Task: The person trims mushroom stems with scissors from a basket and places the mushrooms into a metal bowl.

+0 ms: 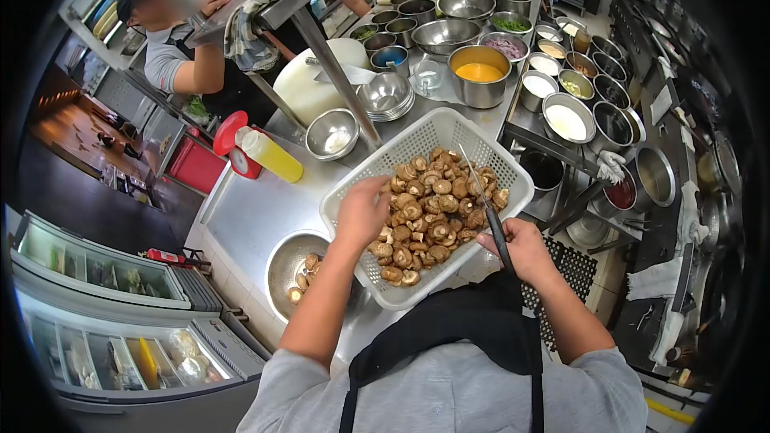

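Note:
A light grey perforated plastic crate [513, 162] holds a heap of brown mushrooms [437, 212]. My left hand [362, 212] is over the crate's left side, beside the mushrooms, its fingers loosely bent and apart with nothing visible in them. Near the crate's right front corner, my right hand [525, 250] is closed on the black handle of a knife [484, 202]. The narrow blade slants up and away over the heap. To the left of the crate stands a metal bowl [281, 261] with several mushrooms in it, partly hidden behind my left forearm.
On the steel counter [249, 208] are a yellow squeeze bottle [277, 159], a red scale [237, 156], stacked metal bowls [387, 96] and a pot of orange liquid [480, 72]. Ingredient containers [568, 120] line the right. A shelf post [341, 72] rises behind. Another person [188, 64] stands far left.

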Available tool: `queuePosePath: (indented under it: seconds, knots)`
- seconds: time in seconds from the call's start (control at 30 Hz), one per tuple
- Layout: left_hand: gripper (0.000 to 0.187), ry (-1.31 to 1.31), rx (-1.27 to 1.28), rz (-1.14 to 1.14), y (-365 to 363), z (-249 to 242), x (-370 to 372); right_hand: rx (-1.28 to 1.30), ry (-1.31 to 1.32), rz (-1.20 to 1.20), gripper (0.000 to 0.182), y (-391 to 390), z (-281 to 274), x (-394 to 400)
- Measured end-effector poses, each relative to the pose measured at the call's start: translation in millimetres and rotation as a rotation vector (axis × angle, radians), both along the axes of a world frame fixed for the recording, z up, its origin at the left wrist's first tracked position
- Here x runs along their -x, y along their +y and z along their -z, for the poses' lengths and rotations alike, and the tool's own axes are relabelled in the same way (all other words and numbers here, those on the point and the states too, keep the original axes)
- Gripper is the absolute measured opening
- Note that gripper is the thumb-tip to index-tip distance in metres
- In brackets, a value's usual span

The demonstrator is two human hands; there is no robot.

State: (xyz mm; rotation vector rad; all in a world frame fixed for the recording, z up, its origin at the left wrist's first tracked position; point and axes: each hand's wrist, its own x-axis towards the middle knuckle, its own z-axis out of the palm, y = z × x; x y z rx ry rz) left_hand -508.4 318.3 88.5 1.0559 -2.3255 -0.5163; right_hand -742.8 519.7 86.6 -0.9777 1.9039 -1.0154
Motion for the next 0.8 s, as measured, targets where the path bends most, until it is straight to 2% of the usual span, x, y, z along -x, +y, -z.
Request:
queuePosePath:
  seconds: [0.07,0.13,0.17,0.23,0.3,0.37,0.4,0.47,0.5,0.6,0.67,0.7,0.77,0.8]
  knots:
    - [0.032,0.006,-0.019,0.045,-19.0,15.0,35.5,-0.023,0.005,-0.009,0.044,4.0,-0.5,1.9]
    - [0.032,-0.165,-0.003,-0.102,-41.3,40.0,60.9,-0.049,0.005,-0.039,0.045,9.4,4.1,3.0]
    - [0.032,-0.159,0.0,-0.11,-46.3,45.3,68.7,-0.045,0.012,-0.046,0.045,11.0,4.1,2.3]
    - [0.04,-0.455,-0.158,-0.229,-56.2,57.7,75.1,-0.091,0.026,-0.066,0.045,13.4,4.7,-0.7]
    - [0.046,-0.41,-0.164,-0.226,-55.7,65.7,68.2,-0.055,0.047,-0.099,0.038,15.6,1.9,-1.6]
    - [0.044,-0.172,-0.128,-0.181,-40.0,41.2,58.2,-0.052,0.181,-0.124,0.042,16.9,-17.8,-5.1]
    - [0.044,-0.182,-0.127,-0.172,-33.4,36.4,50.8,-0.053,0.171,-0.115,0.042,16.5,-17.1,-3.7]
    - [0.047,0.423,-0.449,-0.146,-18.8,35.3,29.4,-0.142,0.166,-0.151,0.05,15.3,-14.8,-1.3]
    - [0.047,0.422,-0.448,-0.159,-11.9,38.3,16.8,-0.143,0.164,-0.163,0.05,13.9,-13.9,-3.6]
    - [0.051,0.559,-0.712,-0.044,15.2,37.8,-11.5,-0.193,0.201,-0.259,0.053,6.6,-13.5,-11.5]
    - [0.052,0.613,-0.78,-0.073,29.7,29.9,-22.3,-0.225,0.387,-0.386,0.056,2.3,-15.6,-21.7]
    - [0.053,0.66,-0.841,-0.086,35.3,27.5,-25.8,-0.235,0.392,-0.394,0.056,2.4,-16.7,-26.3]
    - [0.054,0.723,-0.843,-0.086,40.7,26.2,-28.4,-0.161,0.539,-0.427,0.058,-0.4,-20.9,-35.5]
    - [0.054,0.763,-0.857,-0.086,42.8,26.9,-30.2,-0.202,0.524,-0.447,0.059,-2.6,-25.6,-38.7]
